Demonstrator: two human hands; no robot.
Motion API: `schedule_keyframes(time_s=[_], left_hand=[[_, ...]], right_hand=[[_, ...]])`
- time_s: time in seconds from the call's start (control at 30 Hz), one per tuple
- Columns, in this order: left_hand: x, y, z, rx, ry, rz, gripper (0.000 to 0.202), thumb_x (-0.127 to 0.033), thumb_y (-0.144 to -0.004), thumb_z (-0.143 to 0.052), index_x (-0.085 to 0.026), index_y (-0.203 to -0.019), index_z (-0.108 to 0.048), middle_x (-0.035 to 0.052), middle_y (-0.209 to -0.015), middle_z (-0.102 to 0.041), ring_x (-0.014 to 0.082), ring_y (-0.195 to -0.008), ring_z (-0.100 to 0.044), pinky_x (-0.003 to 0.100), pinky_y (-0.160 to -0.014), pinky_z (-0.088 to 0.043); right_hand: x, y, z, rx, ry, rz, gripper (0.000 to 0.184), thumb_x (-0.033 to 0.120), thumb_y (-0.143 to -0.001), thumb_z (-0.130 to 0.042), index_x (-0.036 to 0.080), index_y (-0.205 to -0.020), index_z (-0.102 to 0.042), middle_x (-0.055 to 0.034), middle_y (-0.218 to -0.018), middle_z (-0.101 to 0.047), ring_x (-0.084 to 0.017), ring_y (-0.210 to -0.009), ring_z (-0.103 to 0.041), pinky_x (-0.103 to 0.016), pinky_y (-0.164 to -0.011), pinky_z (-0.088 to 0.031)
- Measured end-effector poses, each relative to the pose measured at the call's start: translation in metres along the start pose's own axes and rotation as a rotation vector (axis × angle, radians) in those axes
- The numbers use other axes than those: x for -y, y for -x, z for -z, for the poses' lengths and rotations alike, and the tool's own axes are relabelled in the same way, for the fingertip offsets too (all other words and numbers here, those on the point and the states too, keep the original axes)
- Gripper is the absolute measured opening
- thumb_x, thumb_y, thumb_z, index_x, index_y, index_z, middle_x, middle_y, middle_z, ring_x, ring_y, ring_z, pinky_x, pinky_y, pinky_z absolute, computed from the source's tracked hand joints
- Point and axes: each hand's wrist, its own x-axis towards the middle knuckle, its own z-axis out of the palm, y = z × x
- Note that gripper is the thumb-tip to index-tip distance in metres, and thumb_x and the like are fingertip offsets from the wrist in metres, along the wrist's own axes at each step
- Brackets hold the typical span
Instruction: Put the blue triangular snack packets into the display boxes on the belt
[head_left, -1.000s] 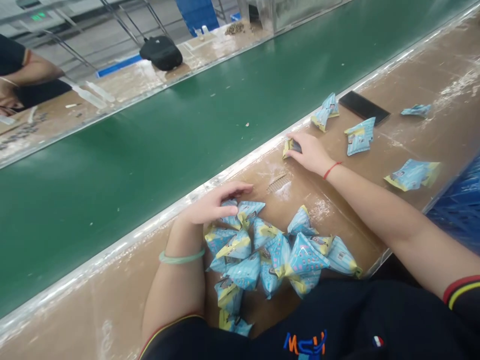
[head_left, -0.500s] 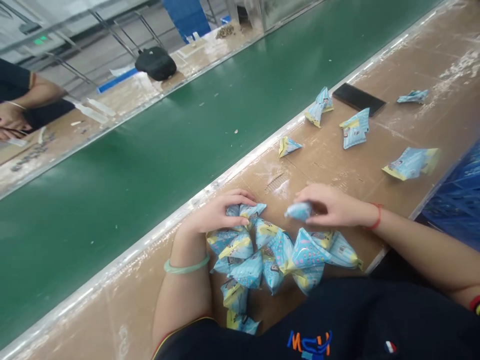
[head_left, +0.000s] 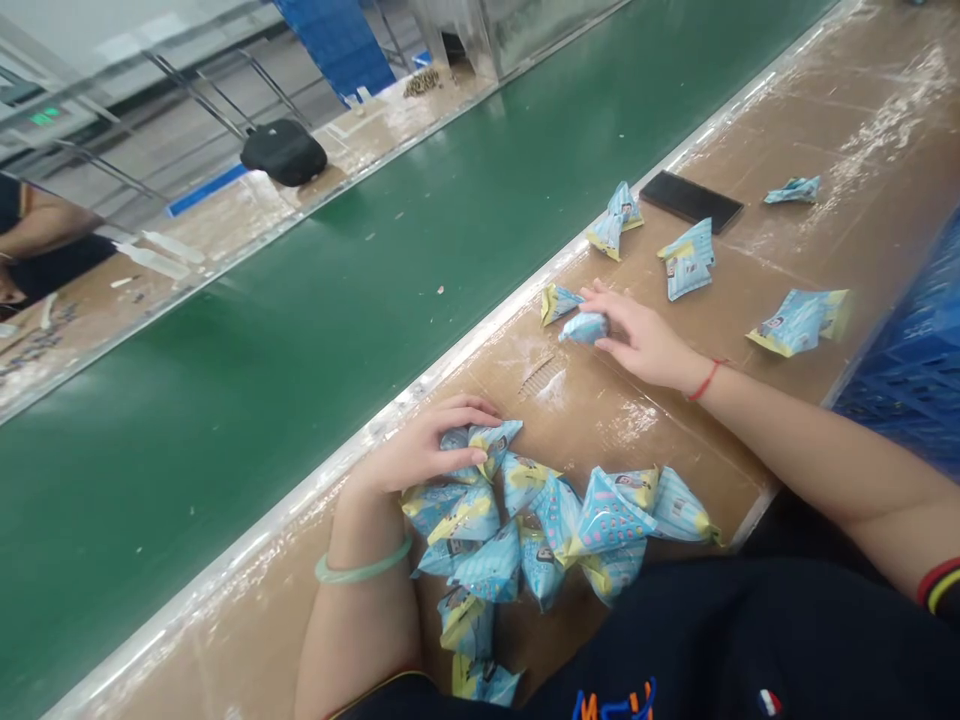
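Note:
My left hand (head_left: 424, 445) is curled round blue-and-yellow pyramid-shaped packets (head_left: 496, 440) at the upper left of a pile in front of me, thumb on one side and fingers over the other. More packets (head_left: 609, 512) of the same kind lie close together below it, towards my body. Further out, my right hand (head_left: 637, 335) grips a single blue packet (head_left: 583, 328) between thumb and fingers, low over the brown tabletop. Just beyond its fingertips sits a small yellow-and-blue packet (head_left: 556, 304); whether they touch I cannot tell.
Several loose packets (head_left: 688, 262) lie to the right, near a dark flat phone-like slab (head_left: 691, 200). A green conveyor belt (head_left: 337, 290) runs diagonally past the table. Blue crates (head_left: 907, 370) stand at the right edge. Another person's arm (head_left: 49, 225) shows across the belt.
My right hand has moved away from the pile, up towards the small yellow-and-blue packet, carrying its packet along. My left hand stays on the pile. The whole view has shifted slightly.

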Motion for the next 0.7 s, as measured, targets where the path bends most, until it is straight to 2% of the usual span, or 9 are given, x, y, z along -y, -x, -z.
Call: schedule_keyframes(time_s=[0.07,0.13,0.3,0.37,0.43,0.5,0.57,0.63,0.7], left_hand=[[0.000,-0.001,0.000,-0.001,0.005,0.004,0.040,-0.053,-0.094,-0.066,-0.020,-0.116,-0.072,0.0121,-0.124,-0.068,0.0249,-0.115,-0.064,0.041,-0.105,-0.052],[-0.001,-0.001,0.000,-0.001,0.004,0.007,0.040,-0.053,-0.094,-0.066,-0.021,-0.117,-0.072,0.0122,-0.124,-0.067,0.0249,-0.115,-0.064,0.041,-0.105,-0.052],[0.001,0.000,0.000,-0.011,-0.013,0.001,0.041,-0.054,-0.094,-0.066,-0.021,-0.118,-0.073,0.0124,-0.125,-0.067,0.0251,-0.115,-0.064,0.041,-0.105,-0.052],[0.002,0.000,-0.001,-0.006,-0.014,-0.005,0.041,-0.053,-0.095,-0.065,-0.021,-0.118,-0.072,0.0125,-0.125,-0.067,0.0250,-0.116,-0.064,0.041,-0.105,-0.052],[0.002,0.001,-0.001,-0.004,-0.019,-0.011,0.041,-0.053,-0.095,-0.065,-0.020,-0.118,-0.072,0.0125,-0.126,-0.067,0.0252,-0.116,-0.064,0.041,-0.107,-0.051],[0.002,0.001,-0.002,-0.006,-0.027,-0.003,0.042,-0.054,-0.095,-0.065,-0.020,-0.119,-0.072,0.0123,-0.126,-0.068,0.0256,-0.117,-0.063,0.042,-0.108,-0.050],[0.002,0.000,-0.002,-0.001,-0.031,0.017,0.043,-0.055,-0.094,-0.065,-0.021,-0.119,-0.072,0.0118,-0.126,-0.068,0.0258,-0.118,-0.063,0.042,-0.109,-0.050],[0.002,-0.001,-0.002,0.007,-0.029,0.037,0.043,-0.056,-0.093,-0.065,-0.021,-0.117,-0.072,0.0113,-0.126,-0.069,0.0256,-0.118,-0.064,0.042,-0.110,-0.050],[0.002,-0.003,-0.001,0.005,-0.034,0.045,0.044,-0.058,-0.093,-0.064,-0.021,-0.115,-0.073,0.0109,-0.126,-0.069,0.0258,-0.117,-0.064,0.042,-0.110,-0.050]], right_hand=[[-0.012,-0.006,-0.011,0.112,0.021,-0.069,0.052,0.011,-0.090,-0.054,0.023,-0.140,-0.056,-0.0109,-0.164,-0.040,-0.032,-0.157,-0.026,-0.066,-0.126,-0.021],[-0.021,-0.014,-0.020,0.161,0.038,-0.106,0.057,0.013,-0.090,-0.054,0.022,-0.147,-0.053,-0.0114,-0.168,-0.030,-0.033,-0.159,-0.020,-0.065,-0.127,-0.021],[-0.028,-0.046,-0.034,0.229,0.085,-0.113,0.066,0.013,-0.089,-0.049,0.018,-0.155,-0.044,-0.0163,-0.165,-0.034,-0.033,-0.155,-0.031,-0.066,-0.126,-0.023],[-0.027,-0.059,-0.036,0.241,0.118,-0.164,0.072,0.012,-0.086,-0.052,0.019,-0.157,-0.040,-0.0172,-0.167,-0.031,-0.038,-0.155,-0.029,-0.072,-0.123,-0.021],[-0.021,-0.062,-0.034,0.197,0.148,-0.194,0.082,0.013,-0.082,-0.058,0.019,-0.160,-0.034,-0.0176,-0.169,-0.024,-0.042,-0.157,-0.021,-0.076,-0.122,-0.017],[-0.007,-0.051,-0.027,0.121,0.138,-0.133,0.082,0.014,-0.080,-0.061,0.017,-0.158,-0.037,-0.0182,-0.167,-0.028,-0.041,-0.156,-0.022,-0.071,-0.124,-0.019],[0.015,-0.025,-0.015,0.136,0.033,-0.012,0.058,0.017,-0.086,-0.060,0.017,-0.143,-0.054,-0.0170,-0.152,-0.051,-0.034,-0.145,-0.044,-0.060,-0.122,-0.033],[0.041,0.008,-0.002,0.311,-0.132,0.101,0.034,0.028,-0.093,-0.062,0.019,-0.125,-0.065,-0.0120,-0.127,-0.068,-0.027,-0.121,-0.063,-0.048,-0.110,-0.048],[0.064,0.040,0.007,0.527,-0.210,0.158,0.046,0.045,-0.087,-0.074,0.019,-0.124,-0.066,-0.0105,-0.115,-0.072,-0.026,-0.107,-0.068,-0.043,-0.099,-0.054]])
